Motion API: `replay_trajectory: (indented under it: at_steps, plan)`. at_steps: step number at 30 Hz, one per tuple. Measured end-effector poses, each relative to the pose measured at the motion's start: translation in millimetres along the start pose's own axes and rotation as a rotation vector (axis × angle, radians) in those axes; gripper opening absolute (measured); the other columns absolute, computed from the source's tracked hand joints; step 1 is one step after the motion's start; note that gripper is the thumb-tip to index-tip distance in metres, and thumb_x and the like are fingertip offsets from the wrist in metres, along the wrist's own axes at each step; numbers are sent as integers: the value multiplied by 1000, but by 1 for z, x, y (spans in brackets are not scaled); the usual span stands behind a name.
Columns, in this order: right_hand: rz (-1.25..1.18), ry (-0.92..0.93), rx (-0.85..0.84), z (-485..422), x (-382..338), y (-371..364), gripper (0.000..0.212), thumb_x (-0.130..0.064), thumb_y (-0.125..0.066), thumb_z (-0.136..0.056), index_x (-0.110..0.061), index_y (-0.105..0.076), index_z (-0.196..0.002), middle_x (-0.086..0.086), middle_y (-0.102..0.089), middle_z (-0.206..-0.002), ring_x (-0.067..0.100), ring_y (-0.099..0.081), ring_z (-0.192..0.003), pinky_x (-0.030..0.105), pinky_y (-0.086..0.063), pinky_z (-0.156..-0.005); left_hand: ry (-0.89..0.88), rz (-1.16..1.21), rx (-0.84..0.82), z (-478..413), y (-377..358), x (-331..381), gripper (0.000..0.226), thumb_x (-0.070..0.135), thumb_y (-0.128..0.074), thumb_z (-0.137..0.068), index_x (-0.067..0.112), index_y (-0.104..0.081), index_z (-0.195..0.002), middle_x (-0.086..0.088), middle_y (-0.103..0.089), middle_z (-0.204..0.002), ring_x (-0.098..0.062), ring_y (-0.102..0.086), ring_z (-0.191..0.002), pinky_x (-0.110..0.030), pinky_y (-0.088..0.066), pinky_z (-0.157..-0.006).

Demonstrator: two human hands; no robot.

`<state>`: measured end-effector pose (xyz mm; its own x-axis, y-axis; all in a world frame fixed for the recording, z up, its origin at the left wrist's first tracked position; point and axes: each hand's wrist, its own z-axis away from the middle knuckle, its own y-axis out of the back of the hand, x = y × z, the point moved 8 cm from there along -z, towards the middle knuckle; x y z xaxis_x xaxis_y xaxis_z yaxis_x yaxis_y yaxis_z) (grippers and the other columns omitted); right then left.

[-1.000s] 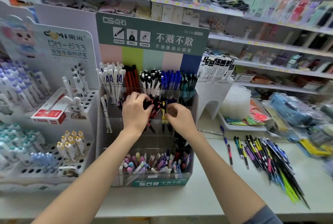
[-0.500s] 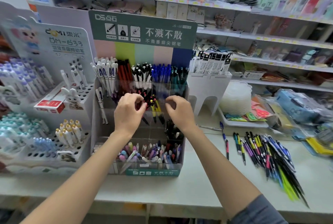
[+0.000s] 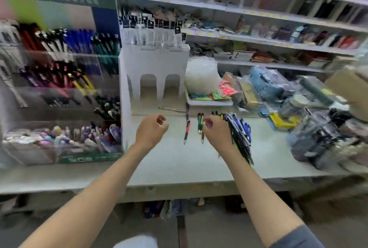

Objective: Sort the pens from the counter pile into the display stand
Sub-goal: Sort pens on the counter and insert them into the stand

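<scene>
**A:** What has moved?

**B:** Both my arms have come away from the clear tiered display stand with the green header [image 3: 59, 92] and swung right, over the pale grey desk [image 3: 179, 168]. My left grip [image 3: 151, 131] hangs loosely curled, holding nothing. My right grip [image 3: 217, 131] reaches the edge of the loose pile of blue, black and green pens [image 3: 240, 134]. It is too blurred to say whether it pinches one.

**A:** How far along?

**B:** The stand's tiers already hold rows of pens, yet the pile is thick, and strays like the pink-and-blue pen [image 3: 187, 128] lie beside it. Plenty left, I judge.

**A:** Anything in the way?

**B:** The white arched plastic riser [image 3: 155, 68] stands between stand and pile, further back. Bagged goods [image 3: 318, 140] crowd the right.
</scene>
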<state>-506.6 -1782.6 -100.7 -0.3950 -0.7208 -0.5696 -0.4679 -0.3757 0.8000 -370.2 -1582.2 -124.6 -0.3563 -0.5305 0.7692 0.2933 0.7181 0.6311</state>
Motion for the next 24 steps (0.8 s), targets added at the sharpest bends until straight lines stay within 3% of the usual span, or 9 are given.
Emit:
replay_trajectory:
  at_steps: [3,6,10,16,19,22,24]
  plan:
    - [15,-86,-52,8,62,5,25,-9,-59,-90,-11,-68,-112,4,-65,-109,22,-60,-101,33,-49,-86,84,15,-100,5,-57,-7,15,26,-67,-86,17,-68,-99,2,-65,-90,-22,-65,-91,-33,-52,-82]
    - [0,-135,-67,5,107,8,26,-8,-58,-91,-11,-68,-116,3,-65,-110,17,-59,-98,32,-50,-88,161,-8,-167,-3,-104,-15,24,23,-62,-91,14,-66,-114,-2,-66,-109,-21,-62,-103,-33,-49,-88]
    - [-20,-145,-90,-16,147,7,25,-8,-58,-91,-12,-69,-113,0,-66,-107,15,-60,-98,30,-50,-88,166,-63,-147,-48,-144,-16,40,7,-47,-97,12,-55,-136,-8,-53,-141,-25,-48,-129,-36,-39,-106]
    - [3,-139,-151,-64,181,8,25,-7,-56,-93,-13,-69,-112,-5,-63,-104,8,-54,-96,20,-43,-87,168,-342,-90,-143,-175,-33,62,-9,-42,-93,11,-35,-151,-9,-34,-157,-31,-31,-143,-41,-29,-116]
    - [-1,-131,-165,-88,192,0,23,-7,-55,-93,-13,-70,-110,-6,-62,-101,7,-52,-93,20,-42,-85,171,-564,-106,-179,-185,-51,54,8,-49,-96,18,-39,-148,-10,-43,-149,-31,-39,-137,-44,-30,-112]
    - [-18,-117,-197,-102,198,-13,23,-7,-54,-93,-14,-70,-109,-4,-65,-104,9,-55,-98,25,-47,-89,220,-678,-101,-186,-189,-66,26,20,-53,-95,24,-61,-120,-10,-57,-125,-31,-49,-118,-41,-32,-102]
    - [-30,-101,-229,-108,200,-20,23,-7,-54,-94,-14,-70,-109,-4,-65,-104,8,-55,-99,26,-47,-93,220,-706,-86,-182,-195,-71,17,26,-53,-97,24,-64,-110,-9,-58,-118,-31,-49,-113,-40,-34,-96]
